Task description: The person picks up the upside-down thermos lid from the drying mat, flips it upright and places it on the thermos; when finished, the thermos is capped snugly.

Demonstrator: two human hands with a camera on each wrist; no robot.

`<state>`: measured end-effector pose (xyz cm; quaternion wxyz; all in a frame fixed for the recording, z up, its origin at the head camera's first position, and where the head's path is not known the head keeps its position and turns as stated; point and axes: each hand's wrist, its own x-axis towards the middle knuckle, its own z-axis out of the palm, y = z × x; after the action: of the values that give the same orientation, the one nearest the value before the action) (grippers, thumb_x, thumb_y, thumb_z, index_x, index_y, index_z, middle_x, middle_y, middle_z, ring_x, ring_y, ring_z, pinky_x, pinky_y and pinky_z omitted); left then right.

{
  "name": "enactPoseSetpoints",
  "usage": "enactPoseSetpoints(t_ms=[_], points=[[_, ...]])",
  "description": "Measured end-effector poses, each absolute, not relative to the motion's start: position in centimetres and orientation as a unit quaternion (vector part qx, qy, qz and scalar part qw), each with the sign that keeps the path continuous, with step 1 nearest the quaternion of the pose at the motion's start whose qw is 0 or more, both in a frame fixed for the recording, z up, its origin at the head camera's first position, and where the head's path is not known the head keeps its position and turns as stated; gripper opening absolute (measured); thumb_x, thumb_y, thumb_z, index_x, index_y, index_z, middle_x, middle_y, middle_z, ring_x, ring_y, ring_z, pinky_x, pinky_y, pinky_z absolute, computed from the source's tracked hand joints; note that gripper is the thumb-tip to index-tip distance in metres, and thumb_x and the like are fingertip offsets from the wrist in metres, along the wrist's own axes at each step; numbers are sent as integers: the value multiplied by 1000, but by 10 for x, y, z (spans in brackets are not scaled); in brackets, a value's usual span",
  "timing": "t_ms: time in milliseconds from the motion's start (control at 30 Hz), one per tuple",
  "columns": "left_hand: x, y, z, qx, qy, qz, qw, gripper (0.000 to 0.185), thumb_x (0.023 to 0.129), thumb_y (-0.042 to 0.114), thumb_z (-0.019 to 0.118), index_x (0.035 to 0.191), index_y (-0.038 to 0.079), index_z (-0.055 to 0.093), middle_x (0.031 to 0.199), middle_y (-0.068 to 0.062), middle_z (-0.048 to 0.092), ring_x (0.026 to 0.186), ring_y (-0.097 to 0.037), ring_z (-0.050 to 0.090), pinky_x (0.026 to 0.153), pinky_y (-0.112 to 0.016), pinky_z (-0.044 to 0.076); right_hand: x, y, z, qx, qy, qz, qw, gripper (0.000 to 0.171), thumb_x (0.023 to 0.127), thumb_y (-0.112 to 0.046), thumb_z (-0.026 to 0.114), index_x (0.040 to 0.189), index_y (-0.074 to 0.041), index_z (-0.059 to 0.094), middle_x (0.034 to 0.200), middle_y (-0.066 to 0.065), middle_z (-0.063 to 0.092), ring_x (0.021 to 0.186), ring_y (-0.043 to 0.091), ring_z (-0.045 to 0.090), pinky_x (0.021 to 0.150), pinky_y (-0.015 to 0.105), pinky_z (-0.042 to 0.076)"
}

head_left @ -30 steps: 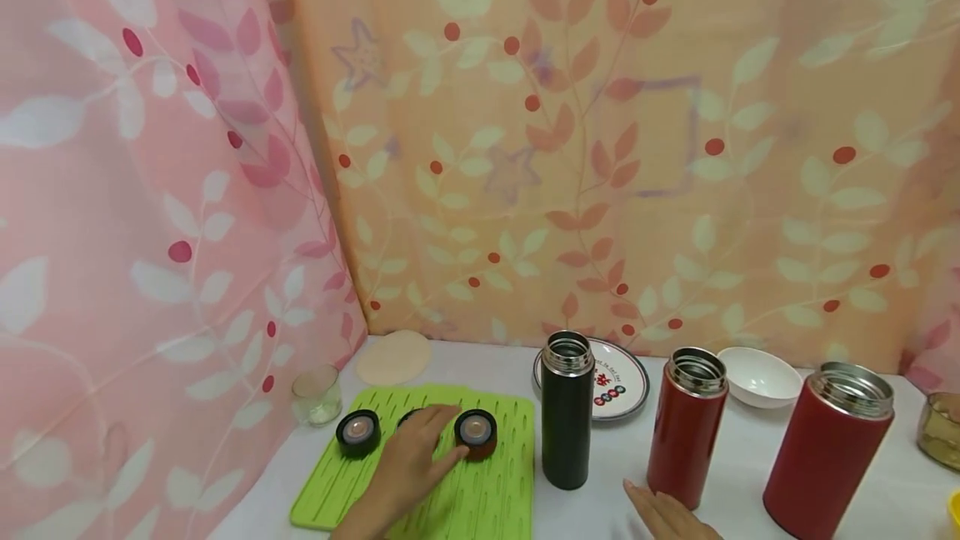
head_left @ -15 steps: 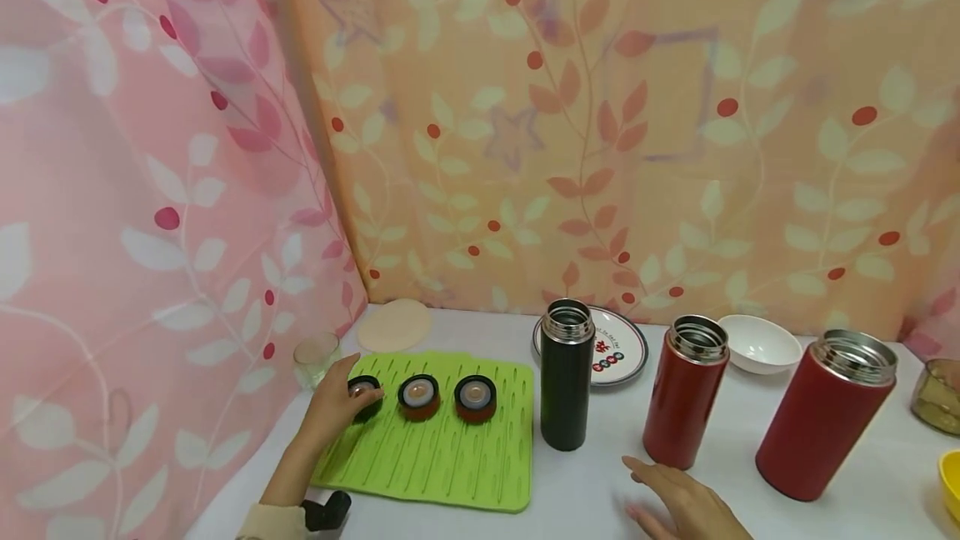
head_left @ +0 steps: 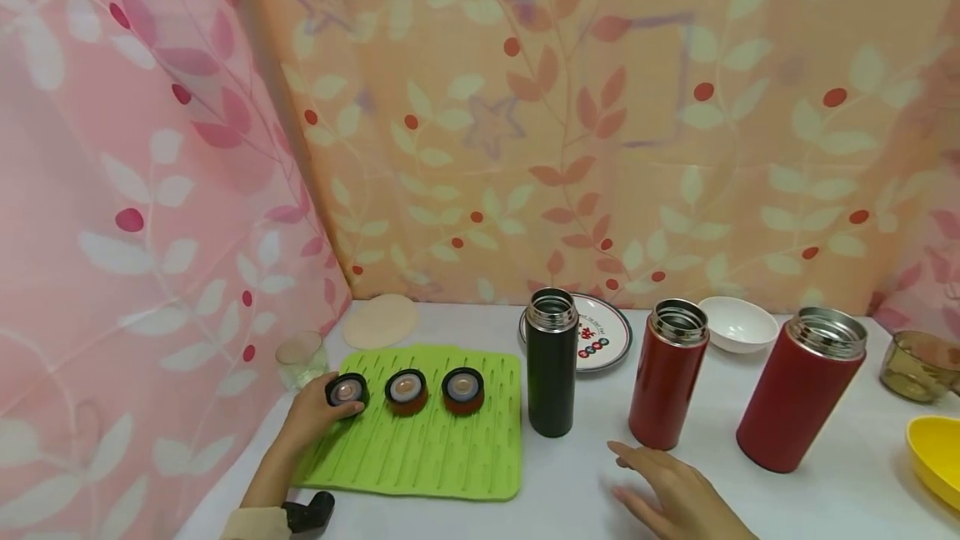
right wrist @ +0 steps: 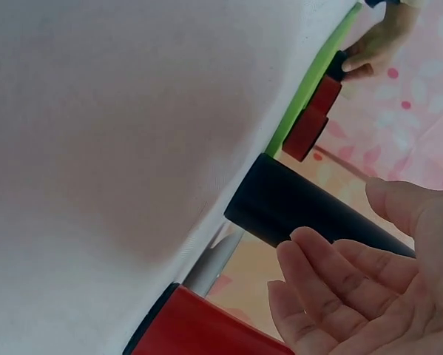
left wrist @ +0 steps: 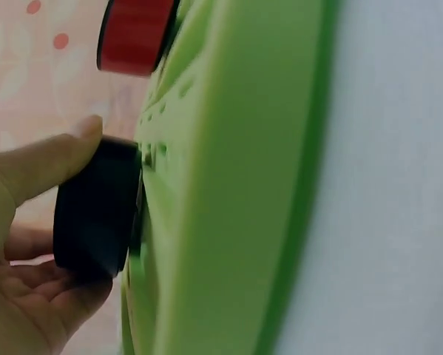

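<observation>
With thumb and fingers on opposite sides, my left hand (head_left: pixel 309 412) grips a black bottle lid (left wrist: pixel 95 207) at the left of the green ridged mat (head_left: pixel 442 465). The lid sits against the mat, its inner seal facing up. Two red lids with black rims, a middle one (head_left: pixel 406 391) and a right one (head_left: pixel 462 390), lie beside it in a row. My right hand (head_left: pixel 678 494) hovers over the table with fingers extended, holding nothing. Near it stand the lidless black bottle (head_left: pixel 551 373) and smaller red bottle (head_left: pixel 666 382). A wider red bottle (head_left: pixel 797 398) stands farther right.
Behind the bottles lie a printed plate (head_left: pixel 611 332) and a white bowl (head_left: pixel 738 325). At the right are an amber glass bowl (head_left: pixel 918 365) and a yellow bowl (head_left: pixel 937 457). A clear glass (head_left: pixel 302 359) and beige disc (head_left: pixel 380 321) stand by the mat's back left.
My left hand has moved left from the middle lid to the black lid and now grips it. My right hand stays near the red bottle. The head view has tilted down.
</observation>
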<state>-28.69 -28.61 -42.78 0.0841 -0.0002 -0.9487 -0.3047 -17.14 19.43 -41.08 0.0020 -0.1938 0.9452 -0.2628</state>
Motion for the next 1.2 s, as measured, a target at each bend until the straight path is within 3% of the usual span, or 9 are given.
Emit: enactPoseSetpoints(t_ms=[267, 533, 733, 867, 1067, 1200], points=[[-281, -272, -405, -8, -931, -334, 147, 80, 71, 32, 79, 129, -8, 43, 126, -30, 49, 114, -44, 48, 93, -56, 41, -168, 194, -403, -225, 940, -257, -29, 56, 85, -48, 59, 126, -9, 57, 119, 3, 63, 107, 26, 60, 80, 44, 53], [-263, -221, -369, -143, -887, -366, 244, 74, 64, 19, 84, 128, 7, 51, 122, -13, 55, 111, -29, 54, 88, -49, 48, -167, 189, -385, -229, 933, -267, -81, 62, 83, -58, 53, 123, -12, 58, 115, 0, 65, 104, 20, 62, 78, 36, 55], [-245, -170, -340, -263, -840, -385, 279, 77, 59, 17, 86, 127, 13, 53, 117, -2, 55, 106, -15, 55, 84, -32, 51, -168, 179, -367, -265, 907, -282, -166, 52, 84, -41, 63, 126, -12, 56, 107, -3, 68, 95, 15, 65, 74, 30, 56], [-231, -136, -326, -331, -812, -389, 283, 78, 58, 18, 87, 128, 15, 52, 117, 2, 54, 105, -11, 54, 85, -24, 50, -171, 171, -355, -275, 893, -302, -188, 50, 83, -35, 67, 126, -12, 56, 107, -3, 68, 96, 13, 65, 73, 29, 56], [-216, -96, -316, -405, -778, -404, 258, 78, 60, 20, 85, 130, 15, 50, 119, 0, 51, 105, -12, 54, 88, -26, 50, -174, 160, -341, -278, 870, -356, -195, 53, 84, -29, 67, 132, -14, 50, 113, -2, 66, 98, 14, 65, 73, 23, 55], [-213, -80, -316, -425, -768, -413, 243, 77, 61, 18, 85, 129, 11, 50, 120, 0, 49, 107, -13, 54, 90, -27, 49, -179, 156, -336, -286, 845, -413, -185, 53, 86, -21, 65, 134, -8, 47, 116, 2, 64, 104, 15, 63, 79, 24, 54]])
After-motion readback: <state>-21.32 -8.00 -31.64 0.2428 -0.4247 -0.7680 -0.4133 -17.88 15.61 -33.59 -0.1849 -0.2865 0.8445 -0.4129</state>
